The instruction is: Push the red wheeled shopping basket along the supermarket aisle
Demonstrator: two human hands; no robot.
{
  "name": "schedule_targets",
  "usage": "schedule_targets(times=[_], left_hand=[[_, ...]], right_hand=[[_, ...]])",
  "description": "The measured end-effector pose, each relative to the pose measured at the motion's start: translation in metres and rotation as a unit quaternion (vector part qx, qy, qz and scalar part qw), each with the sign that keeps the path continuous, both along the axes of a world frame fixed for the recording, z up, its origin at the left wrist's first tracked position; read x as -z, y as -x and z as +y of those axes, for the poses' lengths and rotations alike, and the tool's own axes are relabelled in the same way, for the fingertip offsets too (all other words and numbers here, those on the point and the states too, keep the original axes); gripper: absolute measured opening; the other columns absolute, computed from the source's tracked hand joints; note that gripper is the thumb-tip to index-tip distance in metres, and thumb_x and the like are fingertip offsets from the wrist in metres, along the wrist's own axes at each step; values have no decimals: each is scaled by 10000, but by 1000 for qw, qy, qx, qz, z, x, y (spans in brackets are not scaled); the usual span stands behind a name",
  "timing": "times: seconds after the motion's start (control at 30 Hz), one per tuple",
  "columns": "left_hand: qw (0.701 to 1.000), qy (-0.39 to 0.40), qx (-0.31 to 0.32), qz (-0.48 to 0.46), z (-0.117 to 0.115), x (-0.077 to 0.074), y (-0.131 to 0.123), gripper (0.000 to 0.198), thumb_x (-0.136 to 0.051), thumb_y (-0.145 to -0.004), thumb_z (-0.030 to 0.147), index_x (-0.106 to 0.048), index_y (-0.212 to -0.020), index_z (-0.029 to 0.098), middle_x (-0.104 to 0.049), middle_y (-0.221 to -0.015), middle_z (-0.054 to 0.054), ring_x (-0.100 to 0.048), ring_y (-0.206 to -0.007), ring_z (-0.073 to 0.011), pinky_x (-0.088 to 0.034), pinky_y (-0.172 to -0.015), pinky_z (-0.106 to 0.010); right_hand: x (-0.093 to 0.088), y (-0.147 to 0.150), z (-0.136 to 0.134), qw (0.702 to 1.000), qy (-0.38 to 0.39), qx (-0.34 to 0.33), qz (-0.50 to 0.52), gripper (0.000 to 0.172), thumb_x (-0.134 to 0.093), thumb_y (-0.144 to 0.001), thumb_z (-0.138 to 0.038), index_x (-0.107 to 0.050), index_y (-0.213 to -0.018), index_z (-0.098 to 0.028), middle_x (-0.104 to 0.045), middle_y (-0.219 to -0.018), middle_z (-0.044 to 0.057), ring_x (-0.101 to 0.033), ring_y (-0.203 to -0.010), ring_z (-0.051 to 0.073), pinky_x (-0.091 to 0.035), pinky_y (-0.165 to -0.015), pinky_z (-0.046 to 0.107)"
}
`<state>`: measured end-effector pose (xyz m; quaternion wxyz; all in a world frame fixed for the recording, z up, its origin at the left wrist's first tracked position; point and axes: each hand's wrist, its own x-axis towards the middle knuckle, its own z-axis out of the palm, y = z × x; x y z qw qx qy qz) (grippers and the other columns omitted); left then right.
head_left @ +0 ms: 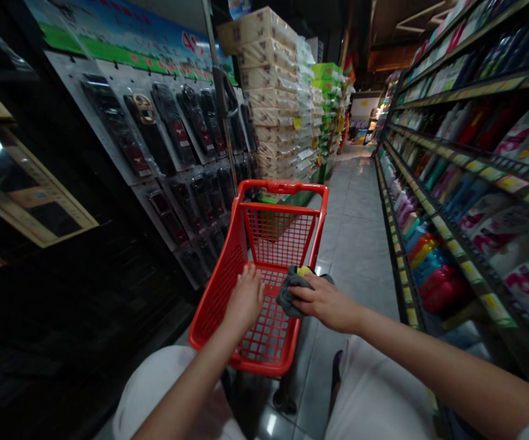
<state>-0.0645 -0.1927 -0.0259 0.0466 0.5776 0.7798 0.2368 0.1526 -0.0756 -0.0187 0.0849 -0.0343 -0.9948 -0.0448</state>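
A red plastic shopping cart [268,269] with grid walls stands right in front of my knees, its handle at the far end. My right hand [321,300] is closed on a bunched dark grey cloth [292,296] at the cart's right rim. Something yellow [304,271] shows at the top of the cloth; I cannot make out what it is. Over the left side of the basket hovers my left hand [247,296], fingers loosely stretched out and holding nothing. Through the grid of the cart's bottom the floor is visible.
Shelves [470,159] of bottles line the right side. Belts in packets [167,128] hang on a wall panel to the left. Stacked wrapped cartons [268,91] and green boxes [327,98] rise beyond the cart. A tiled aisle [358,201] runs ahead.
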Motion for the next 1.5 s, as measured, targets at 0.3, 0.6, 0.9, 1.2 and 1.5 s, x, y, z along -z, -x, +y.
schedule_targets(times=[0.3, 0.6, 0.9, 1.2, 1.5], left_hand=[[968, 98, 131, -190, -25, 21, -93, 501, -391, -946, 383, -542, -1378, 180, -675, -1278, -162, -635, -1189, -298, -478, -1018, -417], [952, 102, 220, -186, -32, 7, -47, 447, -383, -960, 335, -571, -1333, 177, -702, -1215, -116, -648, -1086, -243, -474, -991, -364], [958, 147, 216, -114, -35, -3, 25, 482, -328, -979, 492, -639, -1202, 197, -717, -1144, -85, -645, -1044, -236, -480, -919, -319], [974, 191, 121, 29, -52, -2, 40, 540, -201, -978, 532, -631, -936, 208, -723, -944, -98, -680, -909, -250, -445, -781, -308], [978, 174, 94, -70, -71, -14, 57, 538, -291, -938, 586, -688, -934, 221, -742, -953, -56, -684, -900, -234, -468, -805, -289]], right_hand=[[-4, 15, 77, 985, -15, 149, 84, 282, -496, -962, -186, -761, -1050, -221, -637, -1262, 73, -500, -1201, 277, -433, -1042, 430], [-10, 6, 65, 984, -82, 148, 53, 274, -477, -981, -230, -748, -1022, -246, -672, -1149, 56, -551, -1104, 261, -414, -1063, 415], [10, -8, 93, 942, -70, 268, 192, 353, -523, -937, -135, -732, -1184, -276, -589, -1411, 47, -452, -1346, 327, -321, -1177, 584], [21, -31, 83, 946, -62, 209, 240, 394, -571, -907, -104, -718, -1201, -322, -559, -1458, -3, -431, -1396, 295, -312, -1205, 529], [32, -12, 37, 940, -117, 133, 291, 344, -619, -910, -155, -693, -1195, -333, -618, -1388, -7, -506, -1301, 307, -390, -1115, 566]])
